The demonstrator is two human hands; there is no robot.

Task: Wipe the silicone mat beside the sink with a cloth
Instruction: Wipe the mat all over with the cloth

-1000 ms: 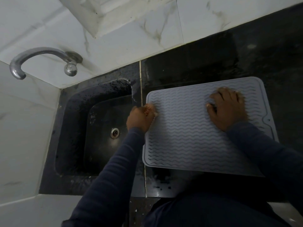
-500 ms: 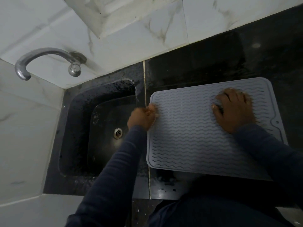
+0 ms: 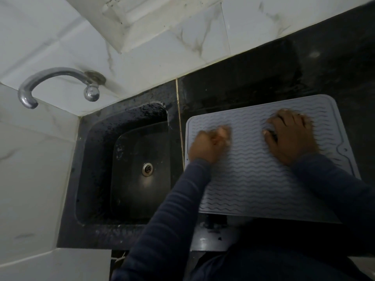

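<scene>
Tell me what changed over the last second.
The left hand, clenched and blurred, slid from the mat's left edge rightward onto the mat. Whether it holds a cloth, I cannot tell. The right hand stayed pressed flat on the mat; the mat and sink did not move.

Grey wavy silicone mat [image 3: 263,179] lying on the black table [image 3: 263,78] beside the sink [image 3: 121,169], left hand [image 3: 209,145] fisted and blurring on it, right hand [image 3: 290,136] pressing flat, cloth hidden.

Mat [image 3: 253,179] lies on counter [image 3: 263,86], right of sink [image 3: 140,169].
</scene>
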